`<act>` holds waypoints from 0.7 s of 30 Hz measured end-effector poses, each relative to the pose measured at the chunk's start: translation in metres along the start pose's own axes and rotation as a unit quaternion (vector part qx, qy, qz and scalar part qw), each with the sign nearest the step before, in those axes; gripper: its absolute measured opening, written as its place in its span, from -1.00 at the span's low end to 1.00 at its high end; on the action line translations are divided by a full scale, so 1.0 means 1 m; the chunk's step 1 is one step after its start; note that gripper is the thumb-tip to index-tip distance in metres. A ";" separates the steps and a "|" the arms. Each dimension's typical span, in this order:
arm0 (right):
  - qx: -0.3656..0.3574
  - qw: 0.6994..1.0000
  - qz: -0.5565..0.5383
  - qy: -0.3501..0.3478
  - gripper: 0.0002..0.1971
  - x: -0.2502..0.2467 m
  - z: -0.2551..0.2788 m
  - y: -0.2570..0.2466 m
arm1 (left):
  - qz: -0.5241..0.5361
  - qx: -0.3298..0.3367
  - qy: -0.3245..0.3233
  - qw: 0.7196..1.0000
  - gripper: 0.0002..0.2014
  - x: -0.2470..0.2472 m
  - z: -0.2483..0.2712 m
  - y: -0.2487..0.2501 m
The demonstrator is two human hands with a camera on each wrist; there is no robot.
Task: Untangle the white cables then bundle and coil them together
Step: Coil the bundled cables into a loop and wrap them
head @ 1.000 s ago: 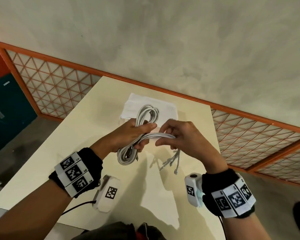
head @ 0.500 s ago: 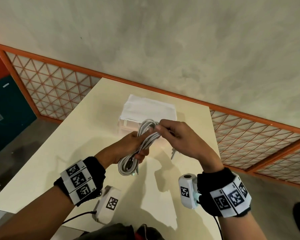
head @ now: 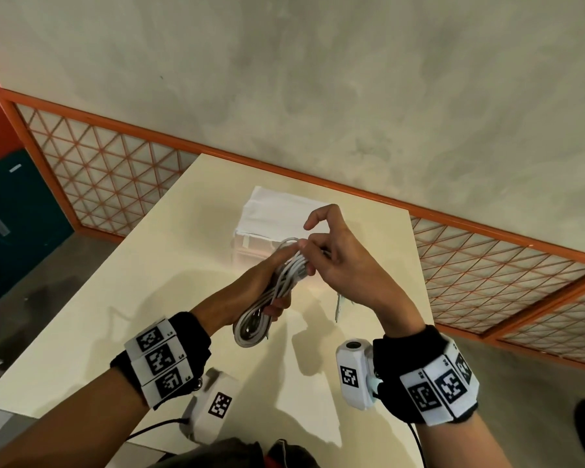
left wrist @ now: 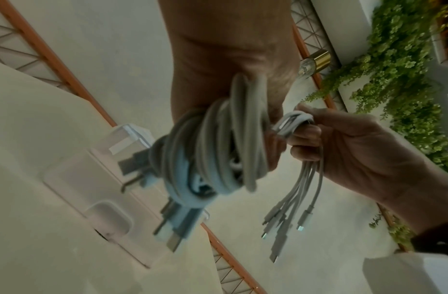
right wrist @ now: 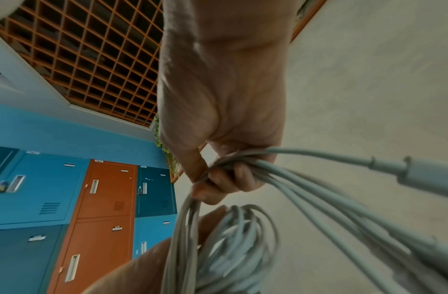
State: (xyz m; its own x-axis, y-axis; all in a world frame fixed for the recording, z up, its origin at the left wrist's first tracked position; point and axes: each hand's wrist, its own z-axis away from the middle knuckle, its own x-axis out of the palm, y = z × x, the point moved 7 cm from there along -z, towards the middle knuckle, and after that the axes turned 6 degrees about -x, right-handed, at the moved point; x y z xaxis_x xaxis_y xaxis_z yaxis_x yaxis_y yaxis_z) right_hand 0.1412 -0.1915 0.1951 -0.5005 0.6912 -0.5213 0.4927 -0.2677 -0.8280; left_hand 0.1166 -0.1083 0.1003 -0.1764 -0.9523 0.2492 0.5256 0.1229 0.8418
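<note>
- Grey mottled floor [head: 352, 79] fills the upper half of the head view, bounded by an orange-framed lattice panel [head: 108, 170] that runs diagonally from the left edge to the lower right.
- Blue and orange lockers [right wrist: 99, 199] take up the lower left of the right wrist view, under an orange grid ceiling [right wrist: 92, 59] at the upper left.
- Green trailing foliage [left wrist: 399, 79] covers the upper right of the left wrist view, with a brass-capped bulb [left wrist: 314, 61] beside it.
- Cream table [head: 149, 282] spreads across the centre and lower left of the head view, one corner pointing up toward the lattice.
- On the table's far part, just above the hands in the head view, stands a clear box with a white lid [head: 277, 214].
- Both forearms wear black wristbands with white coded tags and a white camera unit [head: 353, 376].
- Left hand [head: 254, 282] is closed around the coil of white cables [head: 267, 305], held above the table near frame centre, its loop hanging to the lower left.
- Right hand [head: 345, 261] has middle, ring and little fingers curled round the loose cable ends just beside the coil, index finger raised and hooked.
- Cable plugs [left wrist: 285, 224] dangle below the right hand, at the lower centre of the left wrist view.
</note>
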 end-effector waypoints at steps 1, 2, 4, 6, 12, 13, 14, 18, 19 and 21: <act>-0.001 1.000 0.004 0.001 -0.83 0.001 0.000 0.000 | -0.019 0.010 0.014 1.000 -0.45 0.000 0.001 0.001; 0.000 1.000 0.009 0.002 -0.82 0.001 0.000 0.001 | -0.033 0.015 0.029 0.999 -0.49 -0.001 0.002 0.001; 0.003 1.000 0.018 0.003 -0.81 0.002 0.001 0.002 | -0.043 0.019 0.054 0.997 -0.53 -0.002 0.002 0.000; 0.014 1.000 0.015 0.011 -0.80 0.001 0.002 0.005 | -0.029 0.021 0.052 0.998 -0.42 0.001 0.003 0.000; 0.037 0.999 -0.008 0.030 -0.78 -0.002 -0.001 0.011 | 0.040 -0.009 -0.015 0.999 -0.22 0.008 0.002 -0.003; 0.037 0.999 -0.011 0.029 -0.79 -0.003 -0.001 0.010 | 0.031 -0.002 -0.007 0.999 -0.26 0.008 0.004 -0.001; 0.036 0.999 -0.016 0.028 -0.80 -0.003 -0.002 0.010 | 0.025 0.008 0.008 1.000 -0.30 0.007 0.005 0.000; 0.011 1.000 0.019 0.021 -0.85 -0.004 -0.004 0.006 | 0.028 0.049 0.077 0.995 -0.42 0.002 0.004 0.004; 0.001 0.999 0.042 0.015 -0.85 -0.003 -0.004 0.003 | 0.028 0.050 0.086 0.995 -0.43 0.002 0.004 0.004; -0.010 0.998 0.068 0.011 -0.83 0.000 -0.004 -0.001 | 0.020 0.044 0.083 0.995 -0.43 0.003 0.003 0.002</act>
State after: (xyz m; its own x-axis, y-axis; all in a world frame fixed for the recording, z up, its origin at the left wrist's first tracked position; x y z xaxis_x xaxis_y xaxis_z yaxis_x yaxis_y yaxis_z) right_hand 0.1433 -0.1891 0.1968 -0.4122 0.6646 -0.6232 0.5686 -0.3467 -0.7460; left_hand 0.1148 -0.1097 0.1045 -0.0133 -0.9784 0.2063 0.4528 0.1781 0.8736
